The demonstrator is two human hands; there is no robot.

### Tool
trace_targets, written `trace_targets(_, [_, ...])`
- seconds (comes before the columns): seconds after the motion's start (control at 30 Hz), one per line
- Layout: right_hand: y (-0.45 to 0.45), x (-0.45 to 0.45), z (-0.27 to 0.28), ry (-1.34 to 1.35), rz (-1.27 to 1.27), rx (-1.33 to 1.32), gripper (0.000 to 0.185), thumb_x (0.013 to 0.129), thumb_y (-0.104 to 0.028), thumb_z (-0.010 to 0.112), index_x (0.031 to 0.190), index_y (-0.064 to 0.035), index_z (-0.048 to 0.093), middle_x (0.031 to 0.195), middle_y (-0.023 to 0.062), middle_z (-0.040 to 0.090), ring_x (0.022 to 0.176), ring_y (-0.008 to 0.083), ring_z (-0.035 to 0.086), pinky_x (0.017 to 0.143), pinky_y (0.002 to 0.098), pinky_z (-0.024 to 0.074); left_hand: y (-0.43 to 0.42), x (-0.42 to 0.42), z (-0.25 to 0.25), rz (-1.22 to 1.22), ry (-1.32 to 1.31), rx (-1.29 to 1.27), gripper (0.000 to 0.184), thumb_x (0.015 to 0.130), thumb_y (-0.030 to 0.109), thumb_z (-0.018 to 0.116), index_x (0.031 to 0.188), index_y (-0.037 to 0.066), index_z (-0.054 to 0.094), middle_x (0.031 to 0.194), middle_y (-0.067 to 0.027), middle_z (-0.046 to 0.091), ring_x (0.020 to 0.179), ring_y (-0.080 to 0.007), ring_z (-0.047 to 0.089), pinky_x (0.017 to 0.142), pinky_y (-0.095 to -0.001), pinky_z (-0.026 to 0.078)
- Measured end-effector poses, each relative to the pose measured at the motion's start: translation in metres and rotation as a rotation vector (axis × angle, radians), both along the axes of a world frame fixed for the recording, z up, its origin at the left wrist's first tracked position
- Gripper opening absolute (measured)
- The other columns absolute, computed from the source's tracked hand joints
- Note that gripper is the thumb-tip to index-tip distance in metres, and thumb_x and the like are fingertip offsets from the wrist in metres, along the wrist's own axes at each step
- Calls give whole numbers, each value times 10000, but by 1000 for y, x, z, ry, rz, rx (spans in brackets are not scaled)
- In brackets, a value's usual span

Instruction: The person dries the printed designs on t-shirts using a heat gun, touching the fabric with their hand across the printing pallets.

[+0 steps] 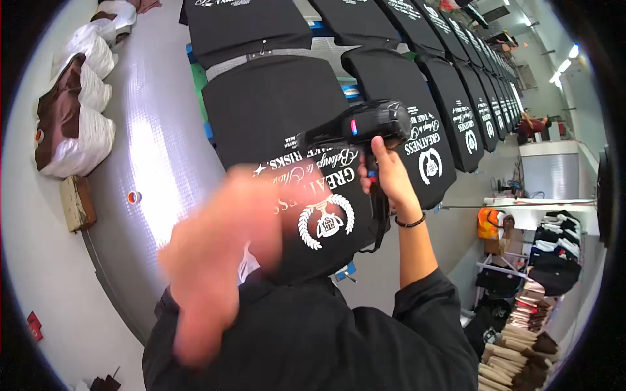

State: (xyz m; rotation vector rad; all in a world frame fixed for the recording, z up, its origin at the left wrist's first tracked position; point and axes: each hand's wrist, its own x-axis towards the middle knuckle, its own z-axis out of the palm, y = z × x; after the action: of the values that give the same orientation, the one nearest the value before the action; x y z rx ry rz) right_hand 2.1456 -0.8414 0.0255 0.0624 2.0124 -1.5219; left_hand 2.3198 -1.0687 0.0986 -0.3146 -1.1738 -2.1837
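Note:
A black hair dryer (379, 122) is in my right hand (390, 174), whose fingers are wrapped round its handle. The dryer's nozzle points left, over a black T-shirt (277, 94) stretched flat on a board. White lettering and a laurel-wreath emblem (328, 225) are printed on this shirt. Close to the camera, my left hand (231, 238) is smeared by motion and covers part of the lettering. Its fingers cannot be made out, nor whether it touches the shirt. The dryer's cord hangs down beside the handle.
Rows of boards with printed black T-shirts (430, 130) run into the distance. White and brown cloth bundles (94, 127) line the left wall, near a small box (78, 203). Folded garments (512, 355) are stacked at lower right. Another person (538, 126) is far off at right.

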Motion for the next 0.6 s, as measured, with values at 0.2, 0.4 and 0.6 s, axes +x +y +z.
trace_targets(0.2, [16,-2,4,58,-15,29,527,966,-556,510,862,-39,530,630,30,519,456,122,492,443,260,418,11,2,22,24,31,-15,357,933,269,509,1019,-36,673,1039,-169,660,881,-291,640,742,-384,522])
trace_targets(0.4, [23,-1,6,149,-71,27,547,945,-578,534,809,-49,521,607,27,531,461,105,505,432,256,418,26,17,39,-6,72,-20,372,959,298,464,1023,11,692,1055,-127,670,908,-288,634,740,-399,516])
trace_targets(0.6, [9,-3,4,-6,-19,-95,572,909,-627,551,832,-60,531,626,20,527,466,115,499,444,259,425,38,33,55,-18,143,-16,398,986,327,419,1027,58,710,1072,-85,680,935,-284,627,738,-415,511])
